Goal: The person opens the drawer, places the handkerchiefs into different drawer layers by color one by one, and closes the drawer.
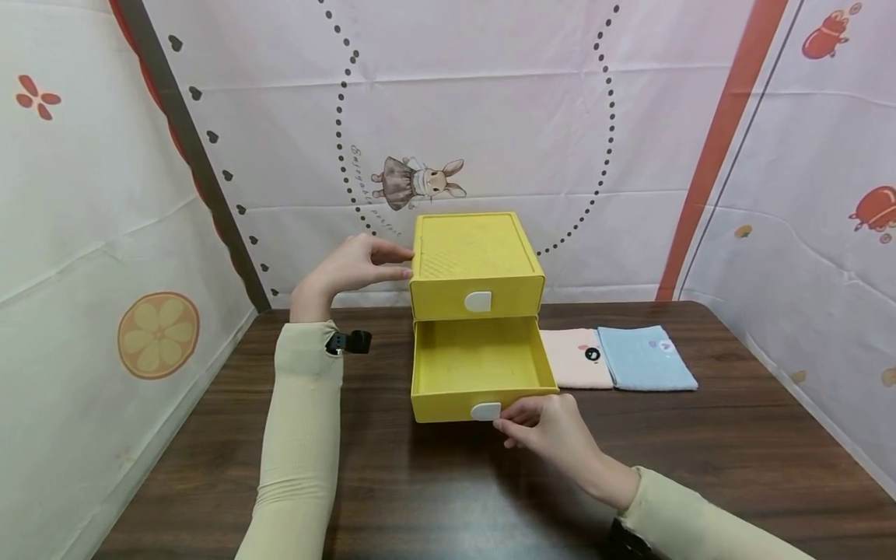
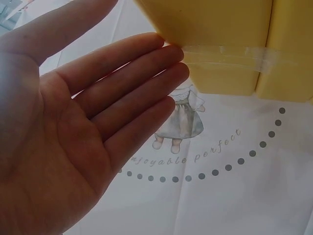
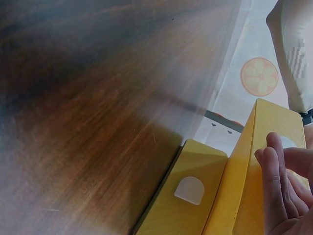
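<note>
A yellow drawer unit [image 1: 479, 245] stands on the table, its middle drawer [image 1: 483, 358] pulled far out. At the right edge of that drawer's white handle [image 1: 486, 411] is my right hand [image 1: 556, 435], pinching with thumb and fingertips. In the right wrist view the bottom drawer [image 3: 195, 161] sits pushed in, with its own white handle [image 3: 190, 190]. My left hand [image 1: 353, 264] reaches to the unit's upper left side, fingertips right at the wall. Seen in the left wrist view, its fingers [image 2: 132, 78] are straight beside the yellow side wall, which carries clear tape [image 2: 234, 56].
A folded pink cloth [image 1: 570, 362] and a folded blue cloth [image 1: 647, 358] lie side by side, right of the unit. The dark wood table [image 1: 280, 435] is bordered by patterned curtains [image 1: 476, 117] at the back and both sides.
</note>
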